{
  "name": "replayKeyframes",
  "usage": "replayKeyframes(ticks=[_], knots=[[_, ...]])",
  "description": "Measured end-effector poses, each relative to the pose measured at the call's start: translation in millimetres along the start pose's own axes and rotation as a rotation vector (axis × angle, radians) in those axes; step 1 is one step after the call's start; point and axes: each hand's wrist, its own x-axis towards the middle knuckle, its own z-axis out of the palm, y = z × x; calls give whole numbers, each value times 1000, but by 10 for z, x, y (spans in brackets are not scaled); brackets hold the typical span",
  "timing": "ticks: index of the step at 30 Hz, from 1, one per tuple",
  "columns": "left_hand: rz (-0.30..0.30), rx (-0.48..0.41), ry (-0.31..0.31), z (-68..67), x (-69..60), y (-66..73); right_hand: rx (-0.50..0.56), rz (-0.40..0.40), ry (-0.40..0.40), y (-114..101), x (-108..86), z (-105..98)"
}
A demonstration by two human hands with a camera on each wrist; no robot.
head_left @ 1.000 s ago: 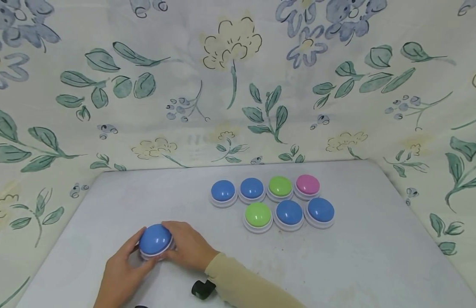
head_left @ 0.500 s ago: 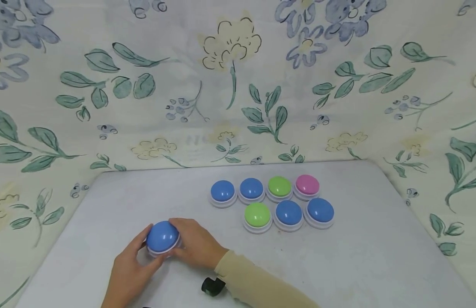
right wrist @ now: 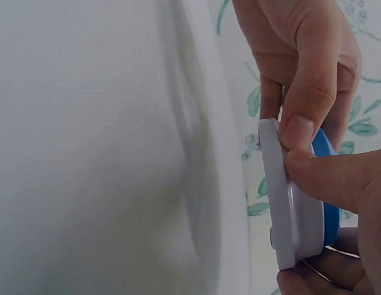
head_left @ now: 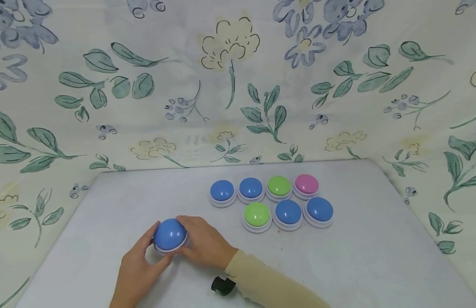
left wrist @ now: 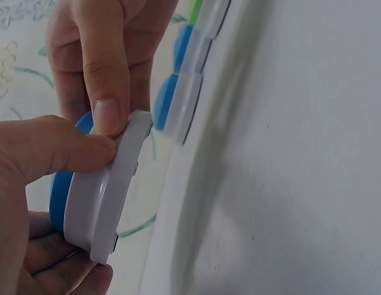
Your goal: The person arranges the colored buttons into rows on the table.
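A round push button (head_left: pixel 170 234) with a blue dome and white base is held between both hands at the left front of the table. My left hand (head_left: pixel 137 269) grips its left side, thumb on the near edge of the base. My right hand (head_left: pixel 208 243) holds it from the right in the same way. In the left wrist view the white base (left wrist: pixel 95 203) stands clear of the tabletop, with the two thumbs close together on its rim. Part of the blue dome (right wrist: pixel 330 224) shows behind the base in the right wrist view.
Several similar buttons stand in two rows farther back: a pink one (head_left: pixel 306 184), a green one (head_left: pixel 257 214) and a blue one (head_left: pixel 222 191) among them. A black device (head_left: pixel 222 285) sits by the right wrist. Floral cloth (head_left: pixel 230 124) rises behind the white table (head_left: pixel 361 248).
Both hands have moved together to the right and slightly away, carrying the blue button with them. The buttons in the rows have stayed in place.
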Motion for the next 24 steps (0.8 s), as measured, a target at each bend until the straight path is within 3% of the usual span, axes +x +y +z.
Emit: replayKeyframes(ticks=[11,24], knots=[[54,-8,51,83,-1,81,18,-39,41,75,-118,-75],[59,-45,13,209,93,276,16,-3,85,182,-250,-217]])
